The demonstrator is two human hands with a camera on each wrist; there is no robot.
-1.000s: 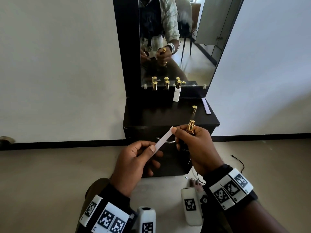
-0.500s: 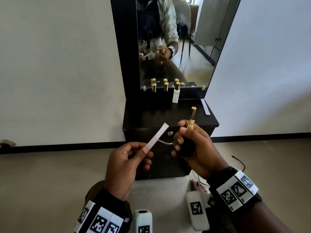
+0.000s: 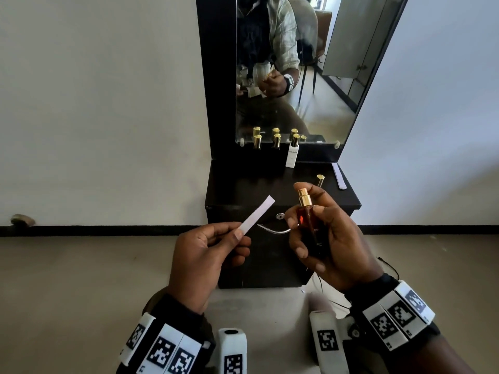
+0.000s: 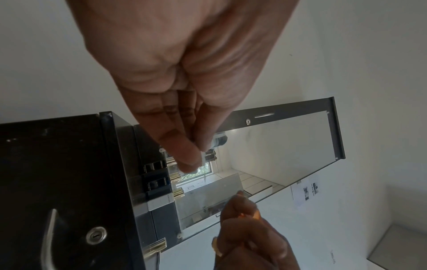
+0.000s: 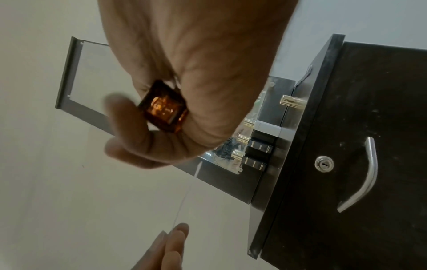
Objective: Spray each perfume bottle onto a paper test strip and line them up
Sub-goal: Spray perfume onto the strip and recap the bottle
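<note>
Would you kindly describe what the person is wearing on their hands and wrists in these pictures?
Both hands are bare. The left hand and right hand emerge from dark sleeves. Each wrist carries a band of white blocks printed with black square marker patterns. A white camera unit with a similar marker sits under each wrist. A thin dark cable trails near the right wrist.

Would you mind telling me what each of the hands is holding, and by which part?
The left hand pinches the paper test strip by its lower end; the right hand grips the uncapped perfume bottle around its body.
</note>
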